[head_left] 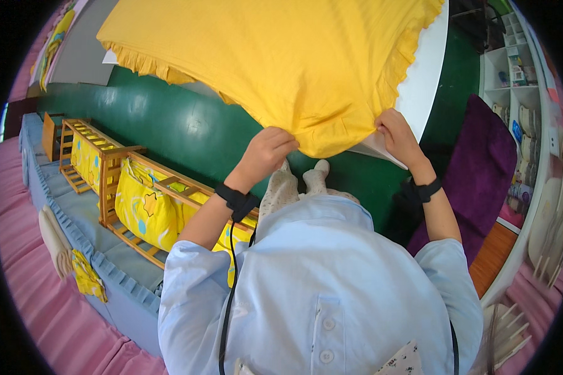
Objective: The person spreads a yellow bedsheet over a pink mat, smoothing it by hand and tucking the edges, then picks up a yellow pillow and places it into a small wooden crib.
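We count one left hand (269, 150) and one right hand (394, 132), two in all, and two black wristbands (236, 201), one to each wrist. We find one frilled yellow cloth (263, 56), one white surface (428, 78), one purple cloth (481, 162), one pale blue shirt (369, 281) showing two buttons (329, 324), and two feet (322, 166). At the left we number one rolled beige cloth (55, 240) and one small yellow patterned cloth (89, 275); we cannot tell how many units the wooden structure (109, 187) has, and items (529, 125) on the white shelving (496, 61) are too small to count
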A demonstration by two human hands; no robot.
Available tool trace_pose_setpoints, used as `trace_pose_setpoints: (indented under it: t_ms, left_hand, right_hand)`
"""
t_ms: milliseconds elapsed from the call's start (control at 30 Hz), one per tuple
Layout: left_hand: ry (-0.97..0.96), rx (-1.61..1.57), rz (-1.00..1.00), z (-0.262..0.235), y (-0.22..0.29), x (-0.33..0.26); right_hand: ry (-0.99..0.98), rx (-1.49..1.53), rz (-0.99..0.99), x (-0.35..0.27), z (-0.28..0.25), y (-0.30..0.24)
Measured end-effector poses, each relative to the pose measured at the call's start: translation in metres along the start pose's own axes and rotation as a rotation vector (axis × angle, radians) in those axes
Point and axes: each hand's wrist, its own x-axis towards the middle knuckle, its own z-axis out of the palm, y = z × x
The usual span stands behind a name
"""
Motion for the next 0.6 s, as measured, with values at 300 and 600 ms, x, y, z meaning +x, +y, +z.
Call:
trace_pose_setpoints:
  t_ms: [300,600]
  left_hand:
    - [-0.202,0.131,0.06,0.042,0.006,0.001]
    - [-0.255,-0.727,-1.109,0.058,-0.005,-0.041]
  right_hand:
    - [-0.21,-0.221,-0.163,-0.017,-0.004,0.018]
    - [-0.591,0.674,0.958,-0.037,0.052,-0.023]
